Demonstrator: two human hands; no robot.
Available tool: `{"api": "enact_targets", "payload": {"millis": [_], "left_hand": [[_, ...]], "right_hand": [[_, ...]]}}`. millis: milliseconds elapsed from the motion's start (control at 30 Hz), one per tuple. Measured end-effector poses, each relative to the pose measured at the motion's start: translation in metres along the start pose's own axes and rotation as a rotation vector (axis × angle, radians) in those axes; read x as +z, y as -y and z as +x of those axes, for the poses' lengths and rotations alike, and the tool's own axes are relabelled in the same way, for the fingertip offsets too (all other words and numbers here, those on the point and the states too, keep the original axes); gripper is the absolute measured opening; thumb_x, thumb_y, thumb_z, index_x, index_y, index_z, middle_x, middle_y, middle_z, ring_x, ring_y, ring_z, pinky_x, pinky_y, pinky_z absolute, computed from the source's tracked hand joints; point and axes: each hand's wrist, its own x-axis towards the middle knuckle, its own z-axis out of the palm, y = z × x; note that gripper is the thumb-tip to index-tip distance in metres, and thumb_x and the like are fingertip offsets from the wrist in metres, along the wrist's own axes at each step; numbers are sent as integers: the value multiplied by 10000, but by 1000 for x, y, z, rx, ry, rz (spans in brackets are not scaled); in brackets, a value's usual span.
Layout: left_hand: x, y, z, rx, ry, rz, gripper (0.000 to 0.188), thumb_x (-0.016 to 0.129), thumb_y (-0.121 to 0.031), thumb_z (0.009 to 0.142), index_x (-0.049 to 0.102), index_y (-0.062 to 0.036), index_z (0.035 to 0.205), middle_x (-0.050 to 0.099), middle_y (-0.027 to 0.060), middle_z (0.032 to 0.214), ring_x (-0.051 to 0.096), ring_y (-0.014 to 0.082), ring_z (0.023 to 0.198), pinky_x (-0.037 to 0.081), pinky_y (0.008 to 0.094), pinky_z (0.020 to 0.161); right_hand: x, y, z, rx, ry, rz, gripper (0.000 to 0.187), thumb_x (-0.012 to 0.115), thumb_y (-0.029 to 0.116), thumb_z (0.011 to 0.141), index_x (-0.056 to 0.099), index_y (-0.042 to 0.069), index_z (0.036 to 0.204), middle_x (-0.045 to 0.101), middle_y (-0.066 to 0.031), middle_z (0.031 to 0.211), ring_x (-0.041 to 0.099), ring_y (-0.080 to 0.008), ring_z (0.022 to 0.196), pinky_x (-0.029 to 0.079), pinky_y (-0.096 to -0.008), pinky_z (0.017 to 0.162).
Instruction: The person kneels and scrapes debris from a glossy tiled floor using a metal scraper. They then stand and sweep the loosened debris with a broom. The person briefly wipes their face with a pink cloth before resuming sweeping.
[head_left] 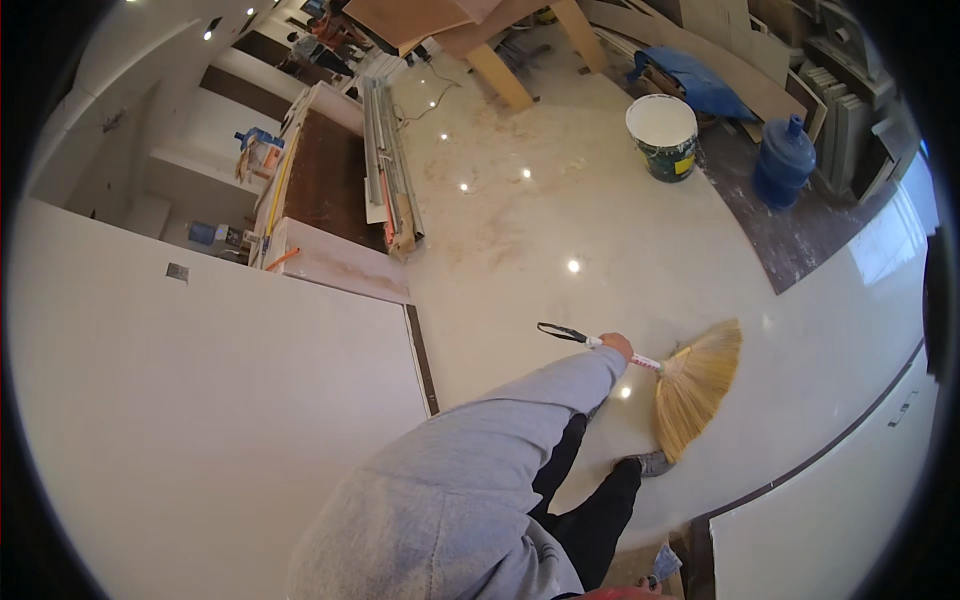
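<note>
you've got one hand (617,346) with fingers wrapped around the short broom (690,380), bristles down on the glossy floor (600,210) by your shoe (648,463), and that dusty patch near the paint bucket (663,135) looks unswept, other hand's out of view

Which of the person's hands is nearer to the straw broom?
The right hand, as the grey sleeve suggests: it grips the handle of the straw broom above the glossy floor. The left hand is out of view.

one straw broom (695,382), in the hand (617,346); one white paint bucket (662,135) and one blue water jug (783,160), both well beyond the hand; one grey shoe (650,463) below it.
</note>
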Motion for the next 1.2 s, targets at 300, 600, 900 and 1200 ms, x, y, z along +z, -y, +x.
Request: {"api": "enact_targets", "payload": {"millis": [300, 600, 900, 1200], "left_hand": [[2, 321, 71, -401, -237, -66, 279, 608, -419, 850, 739, -182, 918, 708, 74, 964, 677, 235, 920, 519, 417, 708], [-105, 435, -10, -300, -283, 233, 241, 537, -231, 900, 707, -139, 1044, 705, 96, 1009, 685, 280, 942, 558, 416, 744], [-182, 339, -134, 137, -374, 164, 385, 494, -212, 901, 574, -154, 1273, 676, 184, 870, 667, 340, 837, 530, 459, 735], [-94, 90, -48, 482, -183, -83, 437, 468, -144, 893, 565, -287, 1294, 678, 118, 1001, 659, 293, 950, 528, 449, 798]], "right_hand": [[118, 50, -11, 84, 40, 62, 224, 614, 108, 838, 498, 77, 1027, 463, -8, 562, 438, -134, 399, 346, -310, 344], [153, 35, -46, -204, -311, -421, 322, 666, 167, 797, 553, 22, 1061, 538, -50, 595, 514, -153, 445, 401, -311, 406], [161, 38, -79, -117, -337, -330, 320, 677, 190, 777, 573, -10, 1004, 582, -70, 641, 546, -151, 491, 425, -316, 445], [147, 40, -105, -39, -290, -272, 232, 659, 148, 793, 546, 22, 952, 538, -39, 619, 508, -125, 493, 391, -283, 455]]}}
